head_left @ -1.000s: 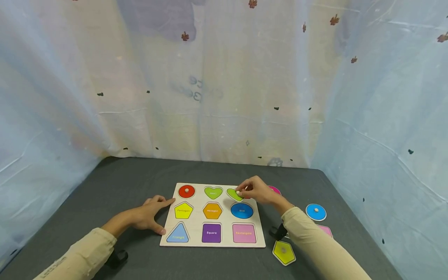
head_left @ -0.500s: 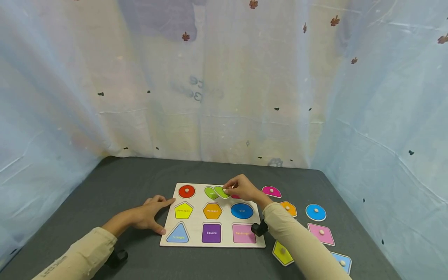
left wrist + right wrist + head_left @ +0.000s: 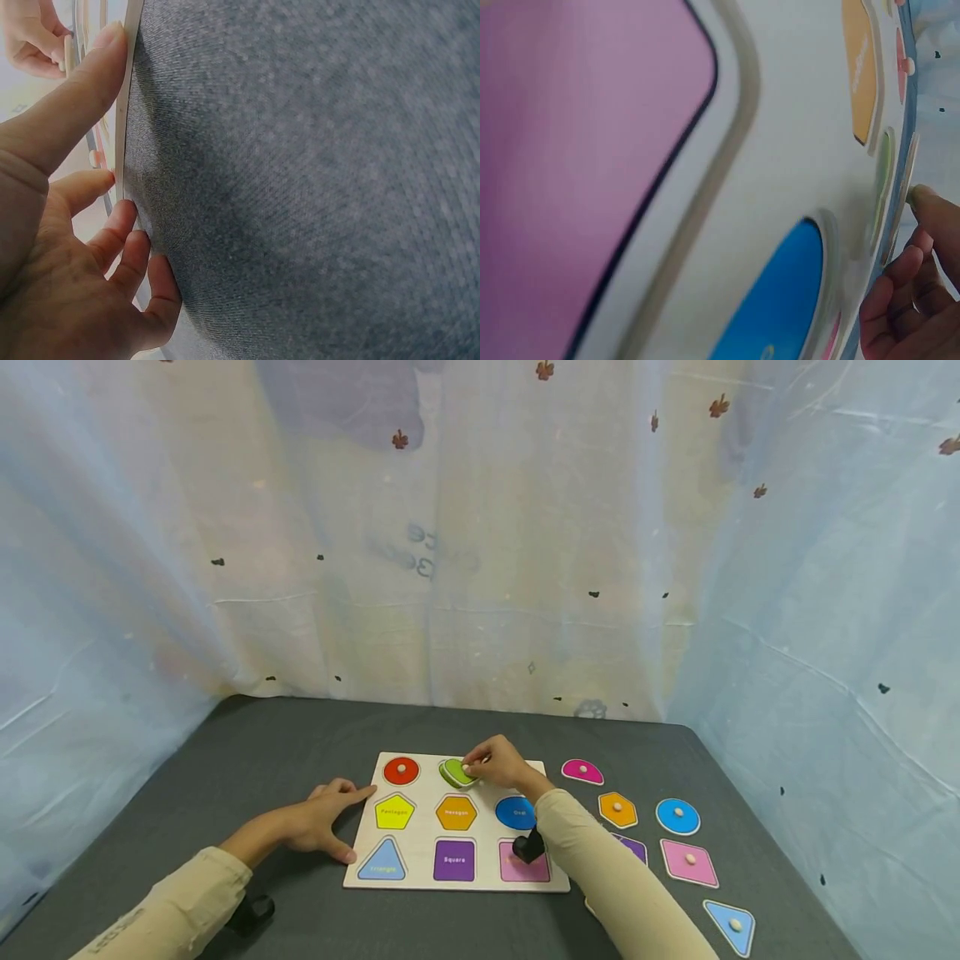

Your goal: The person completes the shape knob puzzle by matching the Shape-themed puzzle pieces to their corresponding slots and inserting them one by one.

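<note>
A pale wooden shape puzzle board (image 3: 419, 860) lies on the dark cloth. My left hand (image 3: 321, 818) braces its left edge, thumb and forefinger spread apart; the left wrist view shows those fingertips against the rim. By its knob, my right hand (image 3: 498, 763) pinches a green heart puzzle piece (image 3: 454, 772). The piece is tilted and overlaps the printed green heart recess in the top row. Seen from the right wrist, the heart piece (image 3: 904, 196) stands edge-on just off the board. A red circle piece (image 3: 401, 771) sits in the top left recess.
Right of the board lie loose knobbed pieces: a magenta semicircle (image 3: 582, 771), an orange hexagon (image 3: 617, 810), a blue oval (image 3: 678, 817), a pink rectangle (image 3: 689, 862) and a light blue triangle (image 3: 731, 927). The right sleeve (image 3: 607, 877) partly covers a purple piece (image 3: 636, 847). A curtain (image 3: 480, 610) hangs behind.
My right hand has carried the green heart piece leftward across the board's top row, onto the green heart recess. The left hand has stayed at the board's edge.
</note>
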A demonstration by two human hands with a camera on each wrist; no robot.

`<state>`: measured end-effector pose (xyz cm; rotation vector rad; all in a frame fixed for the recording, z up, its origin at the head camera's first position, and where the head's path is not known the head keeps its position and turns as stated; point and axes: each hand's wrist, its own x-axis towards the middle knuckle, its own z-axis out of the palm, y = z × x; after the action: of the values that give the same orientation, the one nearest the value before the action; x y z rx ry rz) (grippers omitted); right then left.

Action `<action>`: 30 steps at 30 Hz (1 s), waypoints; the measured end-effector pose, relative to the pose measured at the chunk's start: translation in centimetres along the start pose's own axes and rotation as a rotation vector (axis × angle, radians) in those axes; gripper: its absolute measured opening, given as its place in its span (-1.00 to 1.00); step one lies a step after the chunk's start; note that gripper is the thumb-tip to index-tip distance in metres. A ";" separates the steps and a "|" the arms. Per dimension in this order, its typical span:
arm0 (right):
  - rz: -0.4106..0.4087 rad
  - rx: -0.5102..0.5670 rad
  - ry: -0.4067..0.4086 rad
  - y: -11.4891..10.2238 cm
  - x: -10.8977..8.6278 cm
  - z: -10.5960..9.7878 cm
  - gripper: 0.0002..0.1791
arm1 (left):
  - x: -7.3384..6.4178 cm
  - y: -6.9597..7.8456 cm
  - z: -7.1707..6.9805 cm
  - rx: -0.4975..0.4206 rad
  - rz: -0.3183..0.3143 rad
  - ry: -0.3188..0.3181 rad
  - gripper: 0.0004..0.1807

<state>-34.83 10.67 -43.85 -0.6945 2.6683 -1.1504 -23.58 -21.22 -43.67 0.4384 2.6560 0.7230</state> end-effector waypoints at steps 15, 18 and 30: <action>0.113 0.045 0.046 0.2 0.8 1.1 -0.88 | 0.2 0.4 -0.3 0.010 -0.003 0.002 0.20; 0.137 0.064 0.047 0.1 0.8 1.3 -0.88 | 0.2 0.2 -0.2 0.010 -0.005 -0.001 0.19; 0.130 0.077 0.004 0.2 0.7 1.4 -0.85 | 0.3 -0.1 0.1 0.005 -0.008 0.001 0.19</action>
<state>-35.04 9.53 -44.94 -0.4991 2.6124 -1.2139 -23.80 -21.19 -43.84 0.4291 2.6594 0.7143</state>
